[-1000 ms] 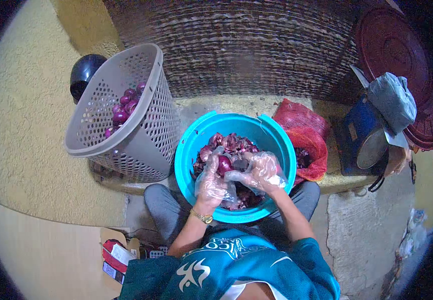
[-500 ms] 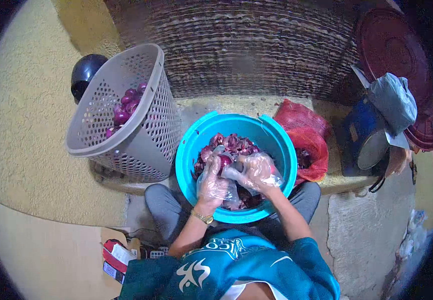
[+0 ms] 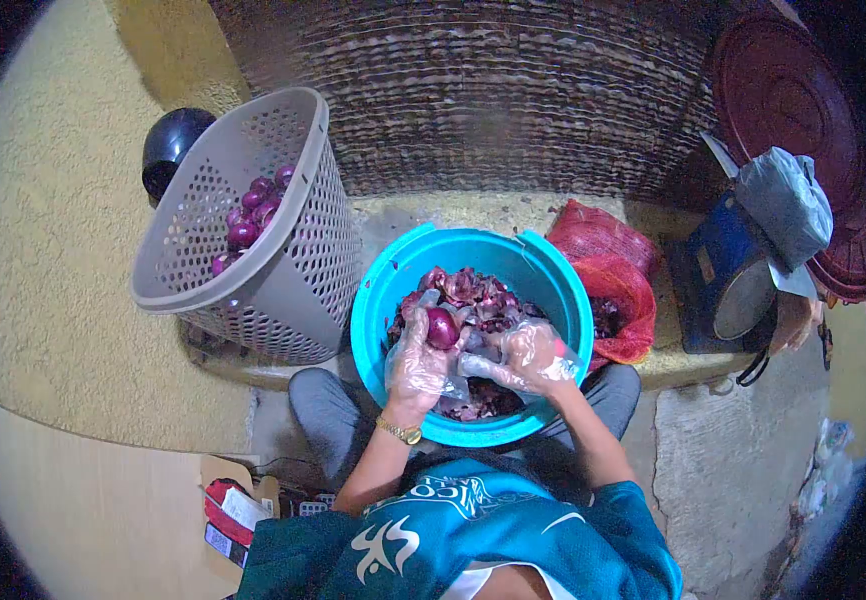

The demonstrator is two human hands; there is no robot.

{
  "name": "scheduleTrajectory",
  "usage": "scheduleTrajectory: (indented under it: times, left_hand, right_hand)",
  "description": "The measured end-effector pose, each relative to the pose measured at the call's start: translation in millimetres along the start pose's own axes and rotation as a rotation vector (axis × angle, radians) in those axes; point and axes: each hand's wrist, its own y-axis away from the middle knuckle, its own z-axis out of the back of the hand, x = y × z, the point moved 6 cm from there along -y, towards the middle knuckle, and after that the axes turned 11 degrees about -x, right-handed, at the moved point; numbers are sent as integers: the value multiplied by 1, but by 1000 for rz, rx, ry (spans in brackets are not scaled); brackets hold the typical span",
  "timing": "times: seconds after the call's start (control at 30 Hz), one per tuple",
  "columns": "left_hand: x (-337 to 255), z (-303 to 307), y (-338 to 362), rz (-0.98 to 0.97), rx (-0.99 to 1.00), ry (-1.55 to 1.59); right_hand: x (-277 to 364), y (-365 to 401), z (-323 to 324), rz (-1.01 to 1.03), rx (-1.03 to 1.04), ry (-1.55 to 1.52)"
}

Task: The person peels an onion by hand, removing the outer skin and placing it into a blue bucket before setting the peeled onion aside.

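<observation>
A shiny purple-red onion [image 3: 441,328] rests in my left hand [image 3: 416,368], whose fingers and thumb close round its side. Both hands wear clear, loose plastic gloves. To the right of the onion, my right hand [image 3: 531,358] has curled fingers and a thumb pointing left towards it. Whatever those fingers may hold is hidden by the hand and the glove. Beneath both hands, a turquoise tub [image 3: 373,300] sits between my knees. Onion skins [image 3: 473,288], dry and dark red, cover its bottom.
Left of the tub, a grey perforated basket [image 3: 323,240] contains several red onions [image 3: 253,212]. A red mesh sack [image 3: 608,245] lies at the right. Beyond it stand a blue scale [image 3: 718,250], a grey plastic bag [image 3: 785,195] and a dark red lid [image 3: 788,100]. A black bowl [image 3: 168,145] is behind the basket.
The onion in my left hand now shows more of its smooth surface. My right hand has moved slightly right and down, away from the onion.
</observation>
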Motion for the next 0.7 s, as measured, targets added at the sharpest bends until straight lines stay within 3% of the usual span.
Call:
scheduleTrajectory:
  times: [0.23, 0.37, 0.53, 0.67, 0.7]
  left_hand:
    - [-6, 2, -4, 10, -39, 50]
    - [-2, 5, -3, -26, -83, -6]
    - [-5, -14, 11, -75, -33, -128]
    - [3, 7, 4, -79, -24, -190]
    - [0, 7, 3, -271, -34, -432]
  right_hand:
    - [-17, 8, 3, 7, -126, -92]
    - [-15, 0, 9, -101, -246, -113]
    - [8, -18, 21, -15, -426, -140]
    - [6, -27, 12, 17, -480, -169]
    - [9, -28, 13, 45, -522, -166]
